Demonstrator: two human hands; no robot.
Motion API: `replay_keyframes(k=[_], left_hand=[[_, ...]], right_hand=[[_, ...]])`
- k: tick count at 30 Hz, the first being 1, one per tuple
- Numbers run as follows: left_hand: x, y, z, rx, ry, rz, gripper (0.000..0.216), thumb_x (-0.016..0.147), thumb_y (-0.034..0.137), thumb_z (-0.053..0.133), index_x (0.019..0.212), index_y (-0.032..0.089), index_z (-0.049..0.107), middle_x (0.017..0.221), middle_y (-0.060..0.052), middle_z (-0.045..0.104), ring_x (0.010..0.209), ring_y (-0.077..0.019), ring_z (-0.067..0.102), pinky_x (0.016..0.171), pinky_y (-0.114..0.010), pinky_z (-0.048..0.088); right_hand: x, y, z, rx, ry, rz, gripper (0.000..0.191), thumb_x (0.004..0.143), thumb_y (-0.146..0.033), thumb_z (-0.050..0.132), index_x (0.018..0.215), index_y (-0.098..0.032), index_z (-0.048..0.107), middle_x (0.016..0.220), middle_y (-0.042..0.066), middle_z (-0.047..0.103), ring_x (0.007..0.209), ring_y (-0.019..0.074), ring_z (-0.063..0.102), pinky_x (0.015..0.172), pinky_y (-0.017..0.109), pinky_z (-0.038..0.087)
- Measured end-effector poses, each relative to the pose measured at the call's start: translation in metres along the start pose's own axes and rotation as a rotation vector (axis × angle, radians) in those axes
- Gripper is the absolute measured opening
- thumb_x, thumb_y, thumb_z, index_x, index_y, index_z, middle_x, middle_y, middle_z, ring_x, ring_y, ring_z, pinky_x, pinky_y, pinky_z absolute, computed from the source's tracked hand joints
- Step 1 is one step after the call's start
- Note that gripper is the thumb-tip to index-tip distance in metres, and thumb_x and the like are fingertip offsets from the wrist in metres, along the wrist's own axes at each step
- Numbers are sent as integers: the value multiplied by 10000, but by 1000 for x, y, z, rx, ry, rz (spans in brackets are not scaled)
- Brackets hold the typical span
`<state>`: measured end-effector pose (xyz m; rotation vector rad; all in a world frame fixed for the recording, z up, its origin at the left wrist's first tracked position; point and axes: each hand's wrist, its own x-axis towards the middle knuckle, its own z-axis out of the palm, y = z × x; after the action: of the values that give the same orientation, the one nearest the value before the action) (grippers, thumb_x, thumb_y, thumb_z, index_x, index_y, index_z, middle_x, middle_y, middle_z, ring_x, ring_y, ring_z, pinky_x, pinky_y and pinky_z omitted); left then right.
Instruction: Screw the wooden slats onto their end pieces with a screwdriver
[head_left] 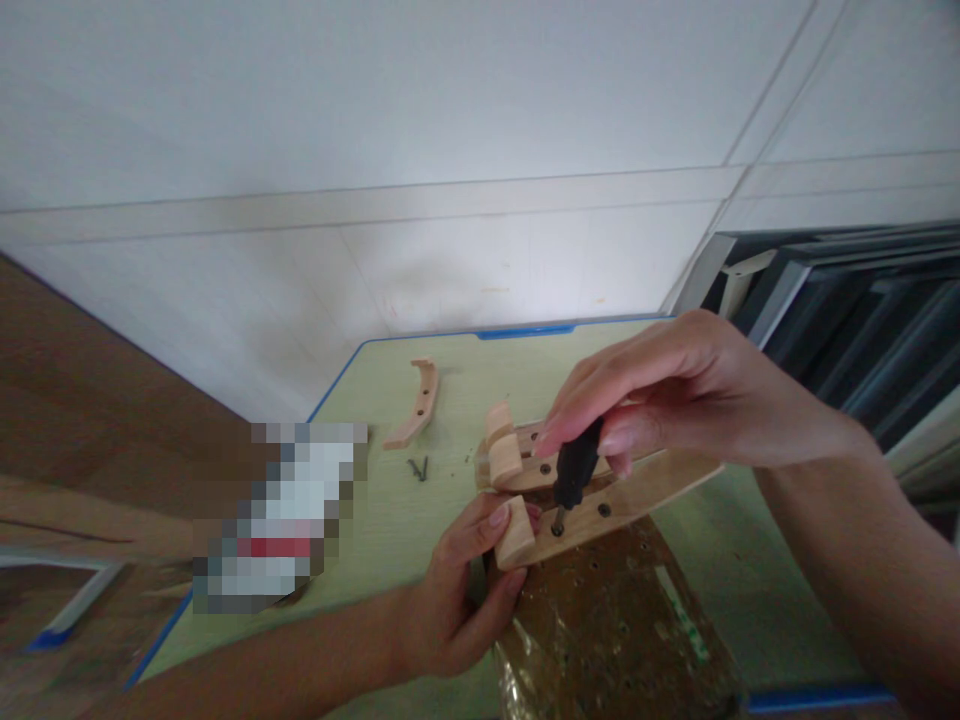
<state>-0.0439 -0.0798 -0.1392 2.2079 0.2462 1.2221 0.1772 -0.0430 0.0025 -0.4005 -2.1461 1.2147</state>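
A light wooden assembly (600, 500) of flat boards and small rounded blocks rests on a brown perforated board (615, 610). My left hand (457, 590) grips its near end, thumb on a rounded wooden block (516, 532). My right hand (675, 400) is closed round a black-handled screwdriver (576, 472), held upright with its tip on a screw (557, 524) in the wood.
A curved wooden piece (416, 405) with holes lies farther back on the pale green table (375, 520), with two dark screws (418, 467) near it. A blurred-out object sits at the table's left edge. Dark frames stand at the right, beside the white wall.
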Motion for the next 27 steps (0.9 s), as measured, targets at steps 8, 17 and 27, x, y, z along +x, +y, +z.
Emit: replay_keyframes(k=[8,17,27], left_hand=[[1,1,0,7,13,-2,668,752,-1,442,1347,162,187,1113,-128,490,1041,-233,477,870,-399,444],[-2,-2,1,-7,-11,16,719,724,-37,441,1359,141,154,1130,-113,463,1095,-225,444,923,-383,410],[-1,-2,3,5,16,6,726,714,-51,451,1356,136,168,1159,-110,448,1075,-205,463,928,-360,409]], right_hand=[[0,4,2,7,78,0,166,729,-175,668,857,-69,656,744,44,657,646,65,596,565,152,478],[0,7,4,31,124,28,128,688,-118,689,782,-84,609,717,8,632,618,48,561,537,148,448],[0,14,7,56,122,-5,210,664,-125,708,676,-147,499,641,-51,564,551,36,489,509,179,390]])
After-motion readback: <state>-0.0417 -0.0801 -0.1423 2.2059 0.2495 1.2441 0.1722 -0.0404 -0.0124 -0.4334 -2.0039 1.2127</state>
